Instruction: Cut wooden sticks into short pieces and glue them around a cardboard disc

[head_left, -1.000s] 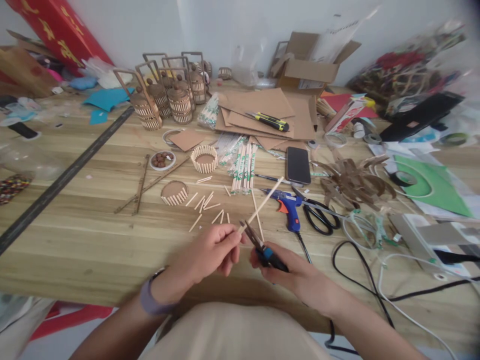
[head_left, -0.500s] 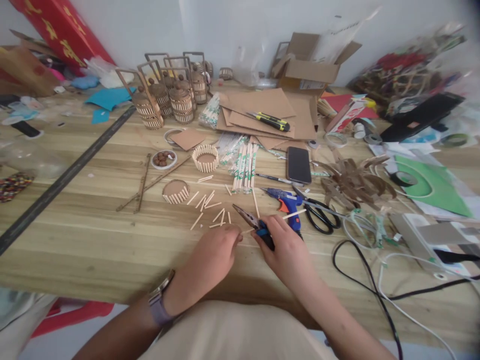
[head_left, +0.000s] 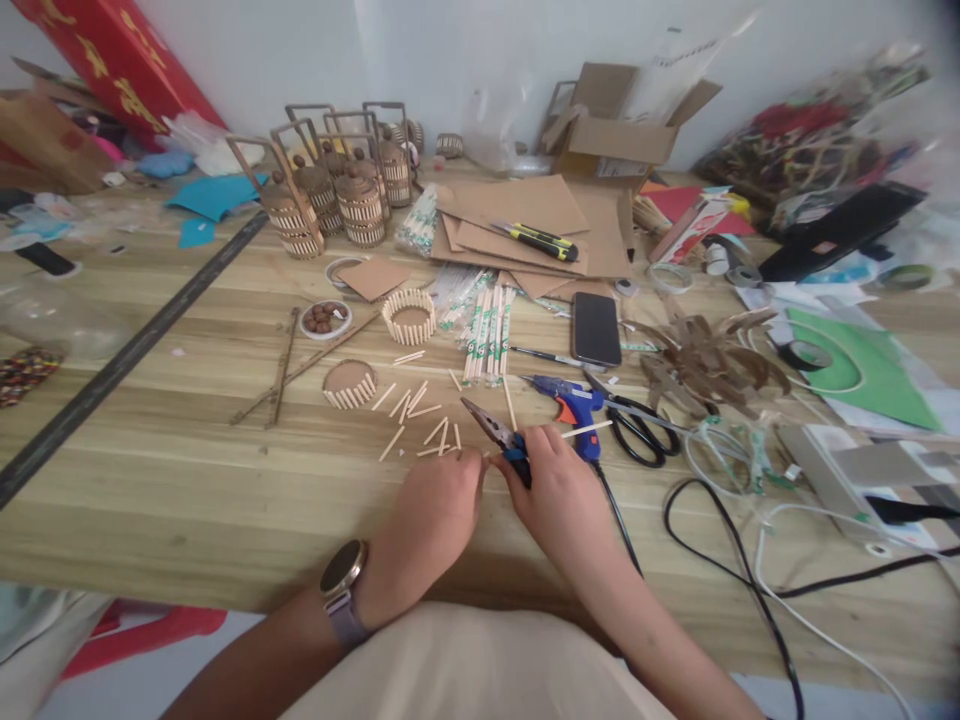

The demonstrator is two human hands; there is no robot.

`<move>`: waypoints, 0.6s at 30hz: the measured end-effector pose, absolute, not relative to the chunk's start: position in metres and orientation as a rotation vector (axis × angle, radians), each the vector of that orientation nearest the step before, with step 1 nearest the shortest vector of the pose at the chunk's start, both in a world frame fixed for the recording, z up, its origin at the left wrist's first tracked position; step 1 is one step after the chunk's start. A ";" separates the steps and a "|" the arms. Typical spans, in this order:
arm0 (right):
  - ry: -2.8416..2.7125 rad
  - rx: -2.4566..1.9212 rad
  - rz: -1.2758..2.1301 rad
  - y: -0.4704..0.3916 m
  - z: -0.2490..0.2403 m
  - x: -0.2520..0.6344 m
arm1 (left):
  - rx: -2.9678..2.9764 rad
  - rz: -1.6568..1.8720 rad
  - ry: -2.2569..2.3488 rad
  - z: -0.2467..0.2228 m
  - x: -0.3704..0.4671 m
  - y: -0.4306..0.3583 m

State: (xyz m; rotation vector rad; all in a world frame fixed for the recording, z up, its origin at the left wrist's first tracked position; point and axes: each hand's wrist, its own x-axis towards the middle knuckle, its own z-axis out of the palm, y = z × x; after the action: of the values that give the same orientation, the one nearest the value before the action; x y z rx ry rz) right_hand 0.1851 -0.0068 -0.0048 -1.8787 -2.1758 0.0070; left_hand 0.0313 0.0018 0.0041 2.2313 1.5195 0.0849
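Note:
My right hand (head_left: 566,490) is wrapped round needle-nose pliers (head_left: 489,425) with blue and black handles, their jaws pointing up and left. Close beside it, my left hand (head_left: 439,510) is closed with the fingertips turned toward the pliers, pinching the end of a thin wooden stick. That wooden stick (head_left: 589,430) passes by my right hand and sticks out on its far side; its middle is hidden. Short cut stick pieces (head_left: 409,400) lie scattered beyond my left hand. Two round cardboard bases edged with upright sticks stand there, one ring (head_left: 409,317) full, the other (head_left: 349,385) partly lined.
A blue glue gun (head_left: 574,400), black-handled scissors (head_left: 641,430) and a phone (head_left: 596,328) lie right of centre. Wrapped chopsticks (head_left: 489,335) and cardboard sheets (head_left: 517,215) are behind, with lidded stick baskets (head_left: 362,212) at back left. Cables (head_left: 720,500) loop at right.
My left hand has shifted slightly right and its wrist has turned, showing the watch face. The right hand with the pliers has moved slightly left, bringing the hands closer together.

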 end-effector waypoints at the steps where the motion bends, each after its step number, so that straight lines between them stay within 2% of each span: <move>1: -2.182 -1.889 0.015 -0.006 -0.005 0.184 | 2.231 0.084 1.528 0.005 0.032 0.002; 18: -2.175 -1.982 0.123 0.001 -0.003 0.178 | 2.208 0.036 1.580 0.008 0.036 0.006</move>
State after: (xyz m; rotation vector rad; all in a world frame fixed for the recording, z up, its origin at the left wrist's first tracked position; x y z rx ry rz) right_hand 0.1776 0.0006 -0.0029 -1.9816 -2.1751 0.1227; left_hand 0.0356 0.0061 0.0084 2.2078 1.5799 0.0361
